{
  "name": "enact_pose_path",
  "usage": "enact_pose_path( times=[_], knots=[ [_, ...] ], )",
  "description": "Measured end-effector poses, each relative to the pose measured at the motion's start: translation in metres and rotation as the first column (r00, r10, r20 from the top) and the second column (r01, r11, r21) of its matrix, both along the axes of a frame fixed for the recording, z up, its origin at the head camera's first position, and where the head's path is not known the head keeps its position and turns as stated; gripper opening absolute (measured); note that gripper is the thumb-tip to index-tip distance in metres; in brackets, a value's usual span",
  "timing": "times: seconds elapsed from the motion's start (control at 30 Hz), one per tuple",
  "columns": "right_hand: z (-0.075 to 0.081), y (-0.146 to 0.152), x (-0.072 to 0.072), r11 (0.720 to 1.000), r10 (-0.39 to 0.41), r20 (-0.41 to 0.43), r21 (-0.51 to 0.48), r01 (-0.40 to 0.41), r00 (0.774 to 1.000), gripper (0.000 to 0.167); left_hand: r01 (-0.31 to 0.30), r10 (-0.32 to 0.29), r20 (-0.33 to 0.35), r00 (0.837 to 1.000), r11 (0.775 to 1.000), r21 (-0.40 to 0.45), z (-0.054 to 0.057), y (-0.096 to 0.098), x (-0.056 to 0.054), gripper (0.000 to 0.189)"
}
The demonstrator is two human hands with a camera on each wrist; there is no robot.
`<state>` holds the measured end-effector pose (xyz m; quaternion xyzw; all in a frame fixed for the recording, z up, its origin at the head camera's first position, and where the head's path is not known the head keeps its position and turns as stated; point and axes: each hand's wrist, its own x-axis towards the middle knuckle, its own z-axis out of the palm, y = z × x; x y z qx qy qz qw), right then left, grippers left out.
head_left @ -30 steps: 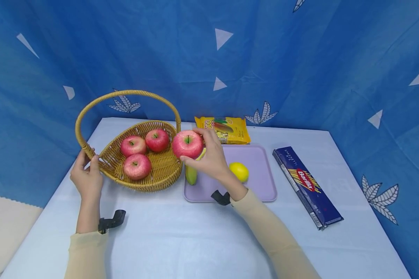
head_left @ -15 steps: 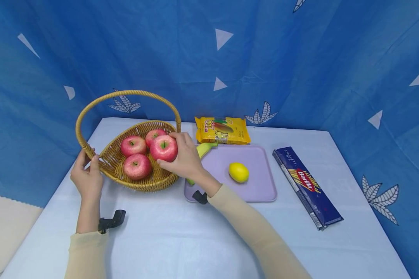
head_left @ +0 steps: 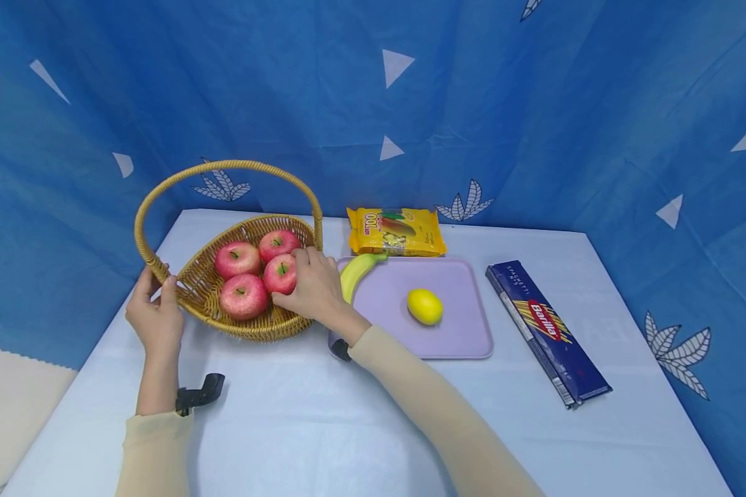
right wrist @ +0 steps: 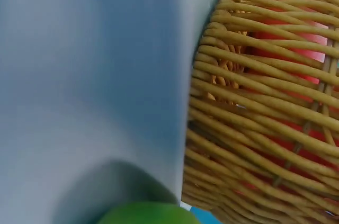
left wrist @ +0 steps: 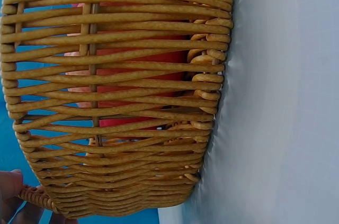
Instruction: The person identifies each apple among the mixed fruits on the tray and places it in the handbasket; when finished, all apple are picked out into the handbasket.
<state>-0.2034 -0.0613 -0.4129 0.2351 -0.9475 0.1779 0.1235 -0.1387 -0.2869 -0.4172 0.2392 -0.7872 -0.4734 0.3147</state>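
Observation:
A wicker basket with a tall arched handle stands on the table's left side. My left hand grips the left foot of that handle; its fingertips show at the left wrist view's lower edge. Inside the basket, my right hand holds a red apple among other red apples. The hand covers that apple's right side. Through the woven wall in the right wrist view, red fruit is partly visible, but the right hand itself is out of that view.
Right of the basket lies a lilac tray bearing a banana and a lemon. Behind it sits a yellow mango-print packet. A blue spaghetti box lies farther right. Blue cloth hangs behind the table.
My right hand has carried the apple leftward from over the tray's edge and lowered it into the basket. The banana is more exposed now. My left hand stays on the handle.

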Motion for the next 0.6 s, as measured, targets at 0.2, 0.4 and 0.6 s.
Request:
enact_pose_path(
  times=[0.2,0.4,0.6],
  knots=[
    [-0.0028,-0.0051,-0.0014,0.999,-0.038,0.008,0.038,0.038,0.999,0.069,-0.005,0.005,0.008,1.0,1.0,0.016,-0.001,-0.0005,-0.0003,0.039],
    [-0.0043,-0.0074,-0.0024,0.996,-0.059,0.046,0.064,0.056,0.997,0.062,-0.009,0.008,0.018,1.0,1.0,0.025,-0.0029,-0.0014,-0.0009,0.039],
    [-0.0036,-0.008,-0.0028,0.993,-0.064,0.059,0.099,0.058,0.996,0.06,-0.012,0.011,0.022,1.0,1.0,0.021,-0.0028,-0.0005,-0.001,0.04]
  ],
)
